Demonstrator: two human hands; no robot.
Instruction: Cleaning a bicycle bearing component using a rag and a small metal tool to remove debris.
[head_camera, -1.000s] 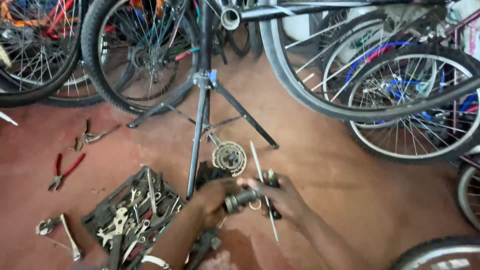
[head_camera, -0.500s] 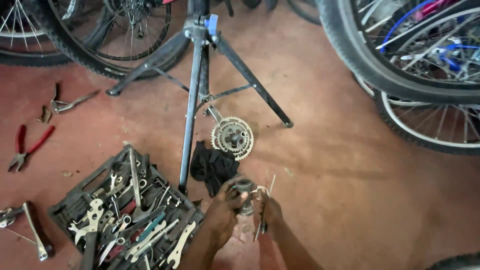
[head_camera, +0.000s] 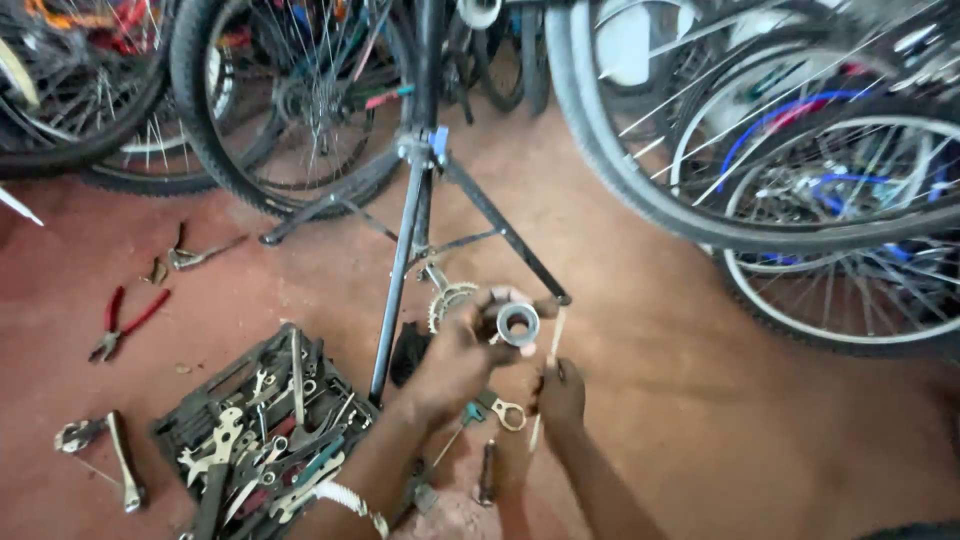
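Note:
My left hand (head_camera: 455, 360) holds a short metal cylinder (head_camera: 517, 323) with an open round end, lifted above the red floor. My right hand (head_camera: 562, 392) grips a thin pale stick-like tool (head_camera: 556, 335) that points up beside the cylinder. A toothed sprocket (head_camera: 447, 300) lies on the floor just behind my left hand, partly hidden by it. A black rag (head_camera: 408, 352) sits by the stand's leg. A small ring spanner (head_camera: 505, 409) lies below my hands.
A black repair stand (head_camera: 415, 230) spreads its legs in the middle. A black crate of spanners (head_camera: 262, 425) sits at lower left. Red-handled pliers (head_camera: 128, 322) and other loose tools lie left. Bicycle wheels (head_camera: 800, 180) crowd the top and right.
My hands have lifted the cylinder off the floor, with its open end now facing the camera. The view has tilted up, showing more wheels.

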